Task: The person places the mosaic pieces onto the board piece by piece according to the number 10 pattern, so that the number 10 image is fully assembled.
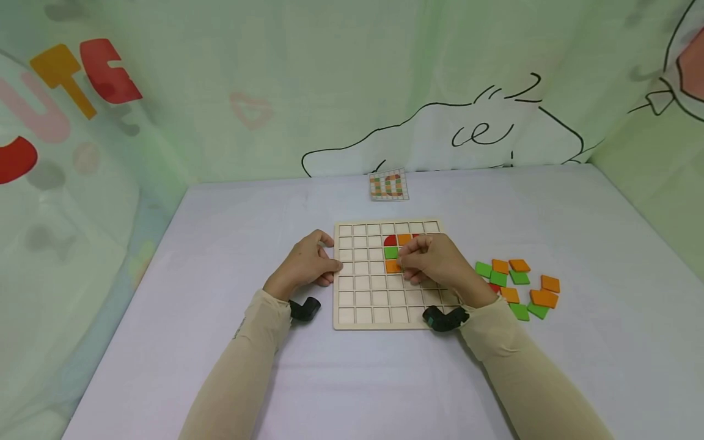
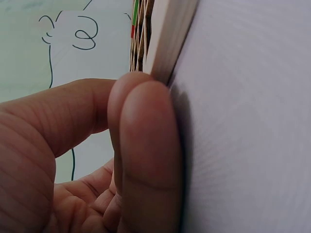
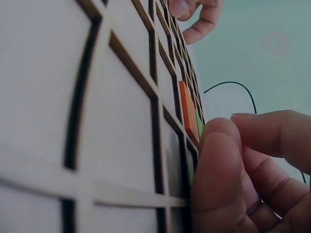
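Observation:
A pale wooden grid board [image 1: 363,299] lies on the table. My left hand [image 1: 310,260] grips its left edge, the thumb tip over the rim; in the left wrist view the thumb [image 2: 150,145] lies against the board's corner. Red tile [image 1: 390,241], orange tile [image 1: 404,239], green tile [image 1: 390,252] and a lower orange tile [image 1: 392,266] sit in cells. My right hand [image 1: 434,260] is over the board, thumb and index fingertips together beside the lower orange tile [image 3: 188,111]. Whether a tile is between them is hidden. Another red tile shows partly behind this hand.
Loose orange, green and red tiles [image 1: 519,278] lie scattered right of the board, by the right forearm. A small pattern card [image 1: 388,185] stands behind the board. Black wrist cameras [image 1: 305,309] sit on both wrists. A printed curtain [image 1: 275,91] hangs behind the table.

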A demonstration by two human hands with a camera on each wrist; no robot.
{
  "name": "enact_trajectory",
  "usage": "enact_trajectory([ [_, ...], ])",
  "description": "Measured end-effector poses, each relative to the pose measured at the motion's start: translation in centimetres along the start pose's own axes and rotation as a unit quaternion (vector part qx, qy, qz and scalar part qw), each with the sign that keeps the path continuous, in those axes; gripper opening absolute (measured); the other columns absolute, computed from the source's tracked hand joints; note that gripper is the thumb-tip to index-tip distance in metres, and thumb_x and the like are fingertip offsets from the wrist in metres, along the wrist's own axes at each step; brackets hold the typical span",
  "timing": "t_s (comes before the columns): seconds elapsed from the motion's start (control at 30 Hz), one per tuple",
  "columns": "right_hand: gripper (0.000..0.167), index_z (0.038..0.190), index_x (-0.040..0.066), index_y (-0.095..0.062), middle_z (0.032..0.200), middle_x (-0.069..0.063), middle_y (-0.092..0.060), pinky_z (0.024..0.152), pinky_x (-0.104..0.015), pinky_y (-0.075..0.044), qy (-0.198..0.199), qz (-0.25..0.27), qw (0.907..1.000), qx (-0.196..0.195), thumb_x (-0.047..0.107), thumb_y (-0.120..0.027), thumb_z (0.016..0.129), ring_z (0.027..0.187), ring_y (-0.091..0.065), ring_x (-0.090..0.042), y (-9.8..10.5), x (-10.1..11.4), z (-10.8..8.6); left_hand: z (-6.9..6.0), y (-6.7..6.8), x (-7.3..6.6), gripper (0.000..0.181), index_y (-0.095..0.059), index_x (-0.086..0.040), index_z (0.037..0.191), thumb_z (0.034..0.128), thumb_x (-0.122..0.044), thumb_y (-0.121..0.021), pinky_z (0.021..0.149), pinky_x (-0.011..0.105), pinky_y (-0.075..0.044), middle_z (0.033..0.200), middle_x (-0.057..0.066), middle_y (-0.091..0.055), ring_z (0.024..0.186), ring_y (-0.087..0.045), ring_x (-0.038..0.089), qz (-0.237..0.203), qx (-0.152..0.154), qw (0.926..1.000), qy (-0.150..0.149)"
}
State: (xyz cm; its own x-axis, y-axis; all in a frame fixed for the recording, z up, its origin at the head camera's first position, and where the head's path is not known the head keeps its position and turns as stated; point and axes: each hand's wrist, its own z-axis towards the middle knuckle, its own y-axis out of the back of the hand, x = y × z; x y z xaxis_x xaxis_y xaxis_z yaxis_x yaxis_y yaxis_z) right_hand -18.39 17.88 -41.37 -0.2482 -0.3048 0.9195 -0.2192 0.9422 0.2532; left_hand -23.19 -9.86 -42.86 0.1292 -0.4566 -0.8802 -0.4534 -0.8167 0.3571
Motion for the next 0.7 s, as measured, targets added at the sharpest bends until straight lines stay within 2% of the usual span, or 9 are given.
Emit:
enact_trajectory([
  [0.23,0.026,0.114,-0.008,-0.063,0.089,-0.011,-0.068,0.064,-0.028,-0.064,-0.002,0.014,0.9998,-0.013,0.014,-0.068,0.100,0.069,-0.069,-0.018,0.5,0.2,-0.4,-0.1,-0.1,-0.1,0.049,-0.050,-0.003,0.133,0.0924,-0.002,-0.076,0.057,0.028,-0.062,0.088,0.012,-0.060,0.061,-0.067,0.017,0.001,-0.002,1.0000,0.003],
  [0.37,0.029,0.118,-0.009,-0.063,0.086,-0.010,-0.067,0.063,-0.028,-0.063,0.005,0.014,0.9996,-0.022,0.013,-0.067,0.100,0.068,-0.068,-0.017,1.6,0.3,-0.9,-0.1,-0.1,-0.1,0.049,-0.050,-0.002,0.133,0.0921,-0.002,-0.077,0.057,0.028,-0.062,0.088,0.012,-0.060,0.061,-0.067,0.017,-0.002,-0.001,1.0000,0.004],
  [0.53,0.033,0.124,-0.005,-0.064,0.099,-0.012,-0.070,0.066,-0.028,-0.062,-0.003,-0.036,0.9975,-0.061,0.019,-0.068,0.101,0.075,-0.069,-0.017,4.0,0.1,-1.9,-0.2,0.0,-0.1,0.049,-0.049,-0.003,0.133,0.0923,-0.003,-0.077,0.058,0.028,-0.063,0.089,0.012,-0.060,0.062,-0.067,0.017,-0.004,0.001,1.0000,0.003],
  [0.7,0.037,0.131,0.001,-0.063,0.116,-0.015,-0.067,0.070,-0.028,-0.060,-0.028,-0.106,0.9880,-0.108,0.024,-0.065,0.102,0.084,-0.069,-0.020,7.0,-1.0,-3.7,-0.2,0.0,-0.1,0.050,-0.049,-0.004,0.133,0.0919,-0.004,-0.077,0.060,0.029,-0.063,0.089,0.012,-0.060,0.063,-0.067,0.017,-0.006,0.003,1.0000,0.004],
])
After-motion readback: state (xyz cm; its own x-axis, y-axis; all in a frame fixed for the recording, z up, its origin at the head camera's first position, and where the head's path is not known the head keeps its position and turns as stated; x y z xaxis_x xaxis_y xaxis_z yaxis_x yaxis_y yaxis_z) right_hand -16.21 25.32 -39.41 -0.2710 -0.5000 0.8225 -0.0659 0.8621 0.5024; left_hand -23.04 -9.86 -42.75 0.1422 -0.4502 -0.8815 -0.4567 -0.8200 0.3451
